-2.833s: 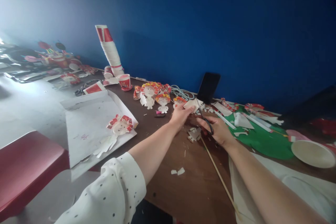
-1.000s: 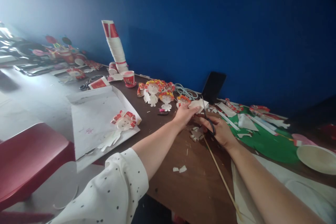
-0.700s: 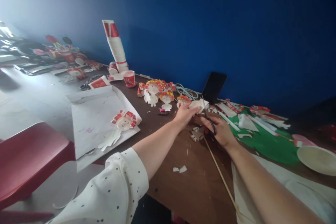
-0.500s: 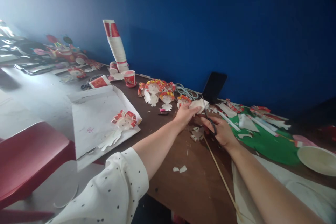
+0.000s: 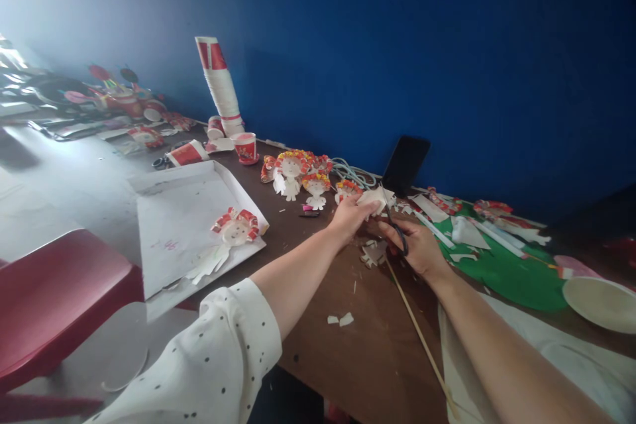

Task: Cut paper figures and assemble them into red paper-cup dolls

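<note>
My left hand (image 5: 352,213) pinches a small piece of white paper (image 5: 372,198) above the brown table. In my right hand (image 5: 420,245) is a pair of scissors (image 5: 396,233) with dark handles, its blades reaching up against the paper's right side. Below the hands lies a pale paper cutout (image 5: 373,253) with notched edges, beside the top end of a thin wooden stick (image 5: 417,326). Paper dolls with red and yellow curled hair (image 5: 292,169) stand just beyond my left hand. Two white scraps (image 5: 340,319) rest nearer to me.
A dark phone (image 5: 406,162) leans on the blue wall. Tall stacked paper cups (image 5: 221,89) stand left of it, near a red cup (image 5: 245,147). A white box lid (image 5: 173,228) holds another doll. Rightward are a green mat (image 5: 517,275) and a bowl (image 5: 601,303). A red chair (image 5: 64,298) is at left.
My right hand and the scissors have shifted very slightly to the left. The paper in my left hand stays almost where it was.
</note>
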### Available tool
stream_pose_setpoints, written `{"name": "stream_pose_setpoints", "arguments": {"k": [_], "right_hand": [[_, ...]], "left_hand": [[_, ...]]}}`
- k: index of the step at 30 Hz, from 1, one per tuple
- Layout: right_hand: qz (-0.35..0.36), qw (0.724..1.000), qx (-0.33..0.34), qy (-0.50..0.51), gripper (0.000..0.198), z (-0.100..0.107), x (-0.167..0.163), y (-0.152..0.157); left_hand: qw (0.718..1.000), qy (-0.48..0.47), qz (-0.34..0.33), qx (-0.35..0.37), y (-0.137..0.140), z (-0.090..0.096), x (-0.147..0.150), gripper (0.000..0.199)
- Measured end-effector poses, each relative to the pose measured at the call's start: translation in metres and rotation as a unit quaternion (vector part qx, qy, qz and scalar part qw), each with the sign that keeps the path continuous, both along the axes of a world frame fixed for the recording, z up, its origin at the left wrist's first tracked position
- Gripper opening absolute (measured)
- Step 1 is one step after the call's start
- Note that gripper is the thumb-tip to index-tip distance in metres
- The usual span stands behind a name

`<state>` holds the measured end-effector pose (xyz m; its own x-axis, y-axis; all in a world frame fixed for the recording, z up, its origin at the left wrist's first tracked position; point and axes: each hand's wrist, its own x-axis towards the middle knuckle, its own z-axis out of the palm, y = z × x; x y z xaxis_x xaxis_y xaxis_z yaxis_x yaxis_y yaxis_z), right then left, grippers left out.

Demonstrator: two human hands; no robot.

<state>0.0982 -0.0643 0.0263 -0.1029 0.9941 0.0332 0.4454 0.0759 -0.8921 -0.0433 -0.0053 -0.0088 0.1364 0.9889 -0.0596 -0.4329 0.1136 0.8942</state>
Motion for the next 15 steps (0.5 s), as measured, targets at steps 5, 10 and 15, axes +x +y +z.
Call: {"name": "stream_pose_setpoints", "arguments": {"k": [5, 10, 15], "right_hand": [[0.008, 1.0, -0.003, -0.015, 0.038, -0.0028, 0.0022, 0.001], [0.023, 0.999, 0.012, -0.029, 0.039, -0.0062, 0.0032, 0.0023], [0.044, 0.999, 0.001, -0.022, 0.04, -0.0066, 0.0024, 0.0024]], "left_hand": [[1.0, 0.023, 0.006, 0.002, -0.0001, -0.0007, -0.0011, 0.047], [1.0, 0.021, 0.021, -0.006, -0.0024, 0.0044, -0.0044, 0.036], [0.999, 0.031, 0.014, 0.002, -0.001, 0.0022, -0.0051, 0.035]]}}
